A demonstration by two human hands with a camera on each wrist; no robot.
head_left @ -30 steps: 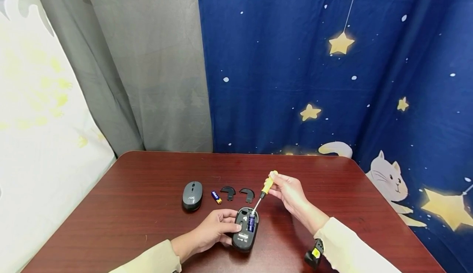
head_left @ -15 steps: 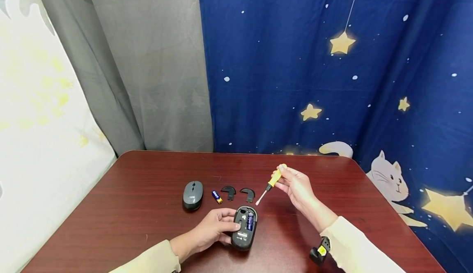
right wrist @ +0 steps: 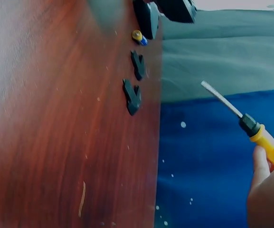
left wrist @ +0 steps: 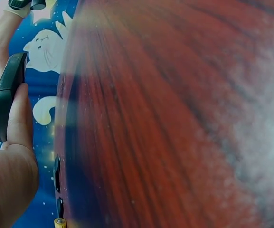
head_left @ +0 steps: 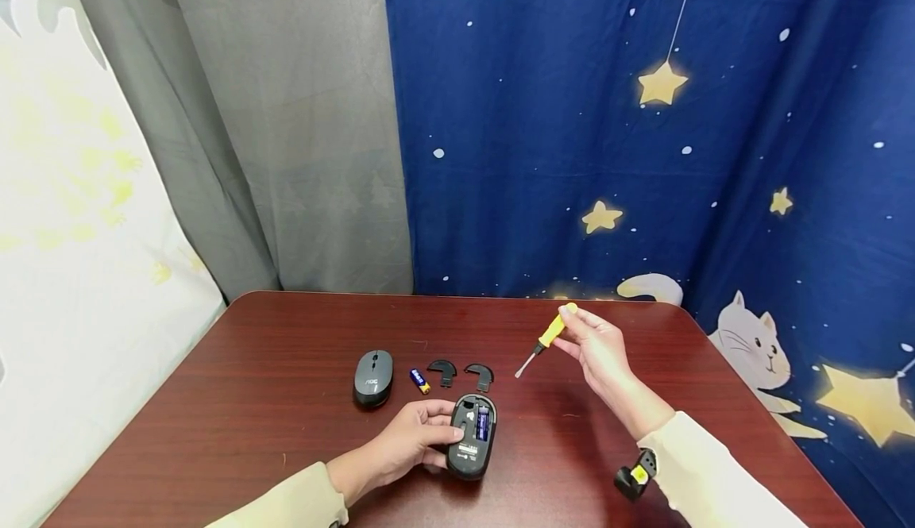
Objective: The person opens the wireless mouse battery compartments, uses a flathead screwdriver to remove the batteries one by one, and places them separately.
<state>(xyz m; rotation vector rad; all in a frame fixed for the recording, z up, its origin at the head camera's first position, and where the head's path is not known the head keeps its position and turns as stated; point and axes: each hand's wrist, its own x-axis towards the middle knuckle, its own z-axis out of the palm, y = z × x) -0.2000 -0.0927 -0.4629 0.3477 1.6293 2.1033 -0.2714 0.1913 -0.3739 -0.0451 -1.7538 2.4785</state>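
My left hand (head_left: pixel 418 434) grips a dark computer mouse (head_left: pixel 466 456), its underside turned up toward me. A blue battery (head_left: pixel 482 424) lies in the mouse's open slot. Farther right and raised above the table, my right hand (head_left: pixel 599 352) pinches a screwdriver (head_left: pixel 554 331) by its yellow handle, the flat metal tip pointing down and left. In the right wrist view the screwdriver (right wrist: pixel 268 146) shows its black collar and bare shaft. The left wrist view has the held mouse (left wrist: pixel 8 95) edge-on between thumb and fingers.
Behind the held mouse lie two black curved covers (head_left: pixel 443 371) and a loose blue-and-yellow battery (head_left: pixel 419 381). A second grey mouse (head_left: pixel 373 379) stands upright to their left. The red-brown table (head_left: pixel 300 353) ends at curtains (head_left: pixel 543 155) at the back.
The screwdriver tip has left the mouse's battery slot; my right hand has carried the screwdriver up and to the right. My left hand and its mouse have barely shifted.
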